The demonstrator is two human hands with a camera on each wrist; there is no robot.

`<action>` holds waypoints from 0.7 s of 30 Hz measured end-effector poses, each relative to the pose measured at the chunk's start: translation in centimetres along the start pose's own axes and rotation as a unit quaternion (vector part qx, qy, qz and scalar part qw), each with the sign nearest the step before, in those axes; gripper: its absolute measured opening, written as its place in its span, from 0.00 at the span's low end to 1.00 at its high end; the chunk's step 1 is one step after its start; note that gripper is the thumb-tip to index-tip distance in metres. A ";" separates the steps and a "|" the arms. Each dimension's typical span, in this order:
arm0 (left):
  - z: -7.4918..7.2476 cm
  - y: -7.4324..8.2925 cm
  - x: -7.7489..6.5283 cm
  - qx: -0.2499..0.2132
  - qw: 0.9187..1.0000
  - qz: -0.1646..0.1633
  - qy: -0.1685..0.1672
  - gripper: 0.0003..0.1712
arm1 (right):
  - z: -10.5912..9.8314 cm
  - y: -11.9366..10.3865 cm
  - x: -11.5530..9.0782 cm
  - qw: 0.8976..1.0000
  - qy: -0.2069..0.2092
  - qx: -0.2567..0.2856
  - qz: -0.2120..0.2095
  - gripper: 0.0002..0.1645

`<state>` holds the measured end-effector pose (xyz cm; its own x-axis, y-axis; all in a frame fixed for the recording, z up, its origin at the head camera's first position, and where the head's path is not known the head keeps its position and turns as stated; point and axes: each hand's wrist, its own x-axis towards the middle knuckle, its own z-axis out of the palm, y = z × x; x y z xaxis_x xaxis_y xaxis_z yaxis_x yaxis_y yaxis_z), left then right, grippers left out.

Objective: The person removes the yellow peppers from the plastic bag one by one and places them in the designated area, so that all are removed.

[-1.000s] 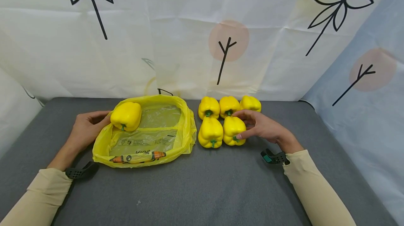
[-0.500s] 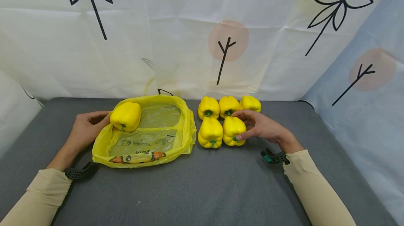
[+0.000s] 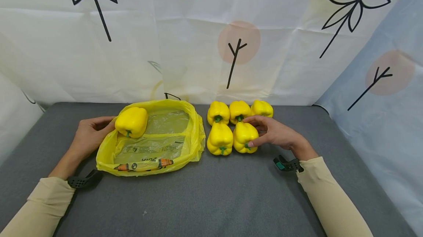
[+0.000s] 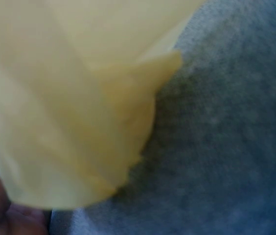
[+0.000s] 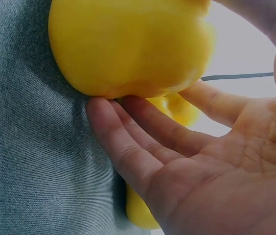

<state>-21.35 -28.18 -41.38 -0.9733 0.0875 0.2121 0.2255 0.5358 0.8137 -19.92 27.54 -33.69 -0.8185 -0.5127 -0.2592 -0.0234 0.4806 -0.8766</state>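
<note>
A yellow plastic bag (image 3: 193, 137) lies spread open on the left, its rim rolled down. One yellow bell pepper (image 3: 132, 121) sits inside it at the left. My left hand (image 3: 90, 136) pinches the bag's left rim beside that pepper; the yellow film (image 4: 55, 107) fills much of the left wrist view and hides most of the fingers. My right hand (image 3: 275, 132) holds the front right bell pepper (image 3: 243, 134) of a group, thumb near its green stem and index finger at its back. In the right wrist view, the other fingers (image 5: 128, 152) lie against this pepper's side.
Beside the held pepper is another front pepper (image 3: 220, 139). Three more stand behind in a row: left (image 3: 218, 112), middle (image 3: 240, 111) and right (image 3: 262, 108). The grey cloth-covered table (image 3: 211, 196) ends at a white patterned curtain (image 3: 185, 46).
</note>
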 end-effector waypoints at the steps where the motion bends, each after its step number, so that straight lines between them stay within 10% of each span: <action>1: 0.0 0.0 0.0 0.000 1.000 0.000 0.000 0.26 | 0.0 0.0 0.0 1.000 0.000 0.000 0.000 0.50; 21: 0.1 0.4 -0.1 -0.001 1.000 -0.012 -0.001 0.26 | 0.1 0.1 0.0 1.000 0.003 0.002 0.000 0.50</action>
<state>-21.20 -27.93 -41.15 -0.9787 0.0756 0.1908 0.2012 0.5362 0.8198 -19.90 27.49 -33.78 -0.8215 -0.5092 -0.2566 -0.0211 0.4769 -0.8787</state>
